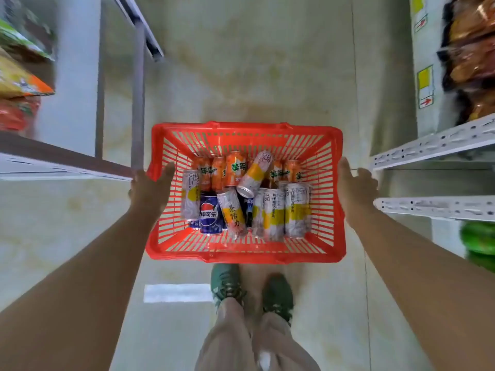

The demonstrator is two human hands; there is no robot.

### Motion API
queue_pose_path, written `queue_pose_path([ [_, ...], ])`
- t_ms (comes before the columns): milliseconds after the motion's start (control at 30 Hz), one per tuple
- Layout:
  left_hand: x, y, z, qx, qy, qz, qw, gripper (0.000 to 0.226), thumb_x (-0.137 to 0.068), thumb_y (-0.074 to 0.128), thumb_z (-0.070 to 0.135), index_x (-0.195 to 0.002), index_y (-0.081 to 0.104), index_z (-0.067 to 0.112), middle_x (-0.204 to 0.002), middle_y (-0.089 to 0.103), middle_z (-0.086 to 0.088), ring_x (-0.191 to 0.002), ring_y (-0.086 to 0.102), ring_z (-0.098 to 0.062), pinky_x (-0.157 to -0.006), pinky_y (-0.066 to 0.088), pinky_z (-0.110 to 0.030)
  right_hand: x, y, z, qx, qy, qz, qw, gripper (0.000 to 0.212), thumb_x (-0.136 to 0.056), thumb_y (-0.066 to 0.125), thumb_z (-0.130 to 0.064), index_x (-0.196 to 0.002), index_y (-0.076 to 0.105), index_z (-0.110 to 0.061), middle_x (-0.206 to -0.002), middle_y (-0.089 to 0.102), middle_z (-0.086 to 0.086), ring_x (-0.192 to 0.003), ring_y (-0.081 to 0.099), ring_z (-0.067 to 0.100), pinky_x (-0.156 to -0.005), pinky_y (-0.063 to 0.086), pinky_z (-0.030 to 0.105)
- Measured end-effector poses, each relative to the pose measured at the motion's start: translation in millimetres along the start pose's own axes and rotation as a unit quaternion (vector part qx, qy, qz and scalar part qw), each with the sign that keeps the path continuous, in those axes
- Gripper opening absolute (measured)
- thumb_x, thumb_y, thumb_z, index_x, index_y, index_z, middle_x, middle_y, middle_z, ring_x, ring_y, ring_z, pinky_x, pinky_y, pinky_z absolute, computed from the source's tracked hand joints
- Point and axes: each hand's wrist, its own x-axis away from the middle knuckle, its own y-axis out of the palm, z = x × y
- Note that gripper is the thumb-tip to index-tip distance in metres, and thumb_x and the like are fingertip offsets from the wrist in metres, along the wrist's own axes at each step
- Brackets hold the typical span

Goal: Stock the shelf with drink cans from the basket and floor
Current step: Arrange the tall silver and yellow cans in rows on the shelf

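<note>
Head view. Red basket [246, 128] between both grips, loaded with drink cans. Orange Mirinda cans [235, 170] along the far wall, a blue Pepsi can [211, 214] nearer the left grip [151, 183], silver-yellow tea cans [296, 210] nearer the right grip [353, 183], one tipped across the others. Left grip at the left rim, thumb laid across it, fingers hidden below: impossible to tell whether clasping. Right grip loosely spread just outside the right rim, probably for an even two-sided hold. White metal shelf [434, 143] just right of the right grip; snack bags [21, 76] on shelving beyond the left grip. Narrow aisle, green shoes [225, 282] close behind the basket, so little room for swinging it.
</note>
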Motion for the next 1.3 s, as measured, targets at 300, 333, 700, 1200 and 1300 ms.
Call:
queue_pose_path([
  [300,-6,15,-12,-0.016,-0.011,0.018,1.0,0.051,-0.089,0.05,0.058,-0.112,0.059,0.014,-0.104,0.068,-0.004,-0.088,0.067,-0.033,-0.089,0.052,-0.05,-36,42,49,0.008,0.015,-0.043,0.999,0.07,-0.087,0.044,-0.07,-0.115,0.059,-0.007,-0.108,0.068,0.013,-0.092,0.068,0.035,-0.085,0.055,0.044],
  [333,-7,15,-11,0.001,-0.02,0.014,1.0,0.044,-0.089,0.053,0.054,-0.111,0.058,0.015,-0.102,0.066,-0.003,-0.087,0.066,-0.031,-0.089,0.052,-0.047,-38,42,48,-0.008,0.023,-0.04,0.999,0.067,-0.087,0.046,-0.069,-0.112,0.059,-0.008,-0.107,0.068,0.013,-0.092,0.068,0.034,-0.085,0.056,0.044],
  [700,26,-5,22,0.015,-0.019,0.036,0.999,0.029,-0.096,0.052,0.028,-0.121,0.056,0.013,-0.104,0.059,-0.003,-0.088,0.058,-0.029,-0.087,0.048,-0.047,-22,-3,31,-0.093,0.048,-0.026,0.994,0.039,-0.089,0.056,-0.057,-0.089,0.058,-0.018,-0.093,0.07,0.006,-0.079,0.07,0.028,-0.082,0.058,0.043],
  [1200,146,-154,217,-0.064,0.081,0.073,0.992,0.036,-0.093,0.05,0.023,-0.118,0.061,-0.001,-0.108,0.064,-0.023,-0.087,0.058,-0.035,-0.076,0.044,-0.04,73,-231,-112,-0.301,0.094,-0.003,0.949,0.095,-0.043,0.077,-0.075,-0.111,0.056,-0.012,-0.095,0.069,0.009,-0.079,0.07,0.03,-0.079,0.058,0.046],
  [1300,179,-195,259,-0.008,0.085,0.07,0.994,0.037,-0.091,0.052,0.025,-0.117,0.062,0.001,-0.112,0.065,-0.023,-0.097,0.063,-0.038,-0.083,0.05,-0.045,109,-289,-153,-0.315,0.055,0.017,0.947,0.071,-0.045,0.082,-0.065,-0.088,0.056,-0.015,-0.09,0.069,0.007,-0.081,0.07,0.03,-0.083,0.057,0.048],
])
